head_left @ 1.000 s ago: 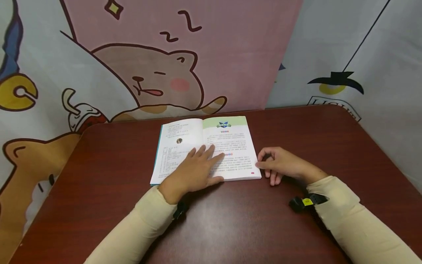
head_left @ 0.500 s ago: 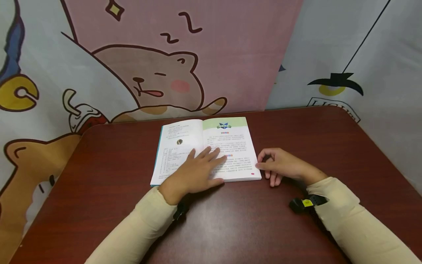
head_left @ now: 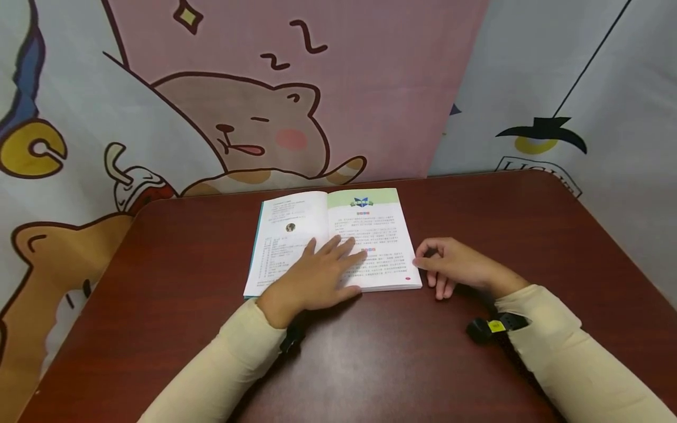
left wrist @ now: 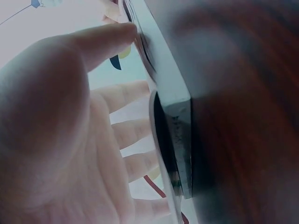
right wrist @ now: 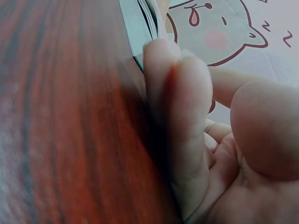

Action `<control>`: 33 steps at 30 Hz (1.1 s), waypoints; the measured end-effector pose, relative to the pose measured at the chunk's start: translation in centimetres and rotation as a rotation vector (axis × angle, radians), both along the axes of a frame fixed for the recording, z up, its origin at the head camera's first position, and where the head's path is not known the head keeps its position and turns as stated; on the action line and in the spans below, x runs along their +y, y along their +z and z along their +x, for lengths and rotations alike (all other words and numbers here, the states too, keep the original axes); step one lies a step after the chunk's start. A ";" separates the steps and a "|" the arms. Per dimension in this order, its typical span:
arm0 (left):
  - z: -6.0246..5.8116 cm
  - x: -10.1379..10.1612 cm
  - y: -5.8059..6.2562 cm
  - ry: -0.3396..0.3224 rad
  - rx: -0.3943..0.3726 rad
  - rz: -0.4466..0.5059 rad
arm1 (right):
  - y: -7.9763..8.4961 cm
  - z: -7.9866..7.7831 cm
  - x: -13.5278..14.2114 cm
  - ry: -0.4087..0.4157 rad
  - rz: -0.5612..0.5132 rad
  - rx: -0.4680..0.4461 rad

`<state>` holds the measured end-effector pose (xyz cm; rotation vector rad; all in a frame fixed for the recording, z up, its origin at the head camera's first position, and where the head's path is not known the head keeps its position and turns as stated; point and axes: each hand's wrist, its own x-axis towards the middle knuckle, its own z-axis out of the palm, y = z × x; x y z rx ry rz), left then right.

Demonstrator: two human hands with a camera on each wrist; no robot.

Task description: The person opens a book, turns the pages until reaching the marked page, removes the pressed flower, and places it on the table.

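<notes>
An open book [head_left: 296, 214] lies on the table, printed pages facing up. My left hand [head_left: 312, 276] rests on its lower middle, fingers spread across both pages. In the left wrist view the left hand's fingertips [left wrist: 145, 128] touch the page, and the thumb reaches along the book's lower edge [left wrist: 170, 88]. My right hand [head_left: 455, 261] is at the book's right edge, thumb and index finger pinching the page edge near the lower corner. The right wrist view shows curled fingers [right wrist: 187, 107] beside the page stack [right wrist: 140, 28]; the pinching fingertips are mostly hidden there.
The brown wooden table [head_left: 174, 317] extends around the book. Behind it hangs a cloth [head_left: 391, 88] printed with cartoon animals. A black wrist strap [head_left: 489, 328] with a yellow label sits under the right forearm.
The left hand's fingers have slid slightly toward the lower edge of the book. The right hand stays at the book's right edge, and the head view has shifted a little.
</notes>
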<state>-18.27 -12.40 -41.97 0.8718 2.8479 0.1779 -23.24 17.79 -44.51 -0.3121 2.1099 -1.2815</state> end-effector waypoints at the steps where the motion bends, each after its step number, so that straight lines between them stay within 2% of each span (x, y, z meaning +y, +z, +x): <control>1: -0.1 0.0 0.1 -0.001 0.001 0.002 | 0.1 0.0 0.0 0.000 0.001 0.001; 6: -0.1 0.0 0.2 -0.003 -0.020 0.007 | 0.2 -0.2 0.1 0.002 0.001 -0.024; 11: -0.3 0.0 0.4 -0.010 0.010 -0.004 | 0.4 -0.3 0.2 -0.012 -0.015 -0.031; 17: -0.3 -0.1 0.2 -0.002 -0.036 0.004 | 0.5 -0.2 0.3 0.009 -0.022 -0.059; 22: -0.4 -0.1 0.1 -0.008 -0.001 -0.008 | 0.3 -0.3 0.2 -0.004 -0.025 -0.049; 28: -0.3 -0.1 -0.2 -0.011 -0.007 -0.008 | 0.1 -0.3 0.2 0.005 -0.026 -0.080; 33: -0.4 -0.1 -0.3 -0.019 0.028 0.005 | 0.3 -0.2 0.2 -0.006 -0.026 -0.078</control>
